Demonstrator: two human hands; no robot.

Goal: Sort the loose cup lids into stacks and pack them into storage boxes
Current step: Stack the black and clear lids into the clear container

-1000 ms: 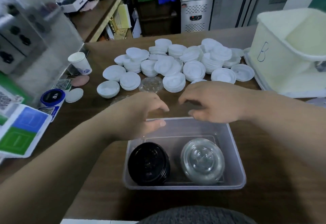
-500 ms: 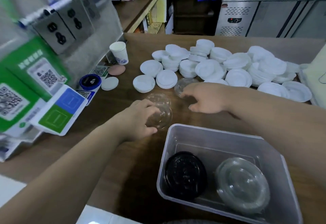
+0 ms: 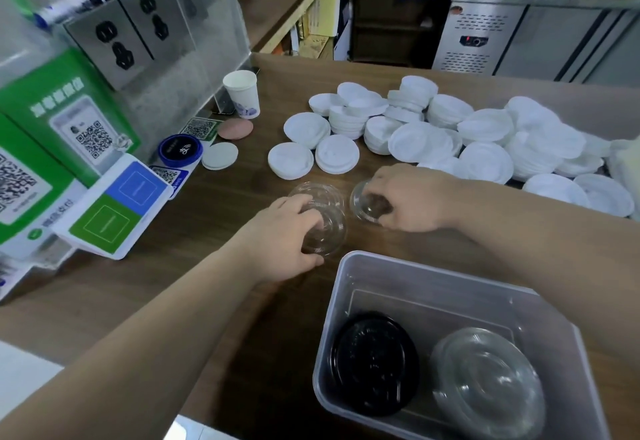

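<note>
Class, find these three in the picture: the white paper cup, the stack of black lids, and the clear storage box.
white paper cup (image 3: pixel 244 101): head view, on its side wall.
stack of black lids (image 3: pixel 374 363): head view, on the top lid's centre.
clear storage box (image 3: pixel 433 283): head view, on its far wall.

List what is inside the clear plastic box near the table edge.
Inside the box: a stack of black lids at left, a stack of clear lids at right. Lower lids are covered, so the counts cannot be told.
</note>
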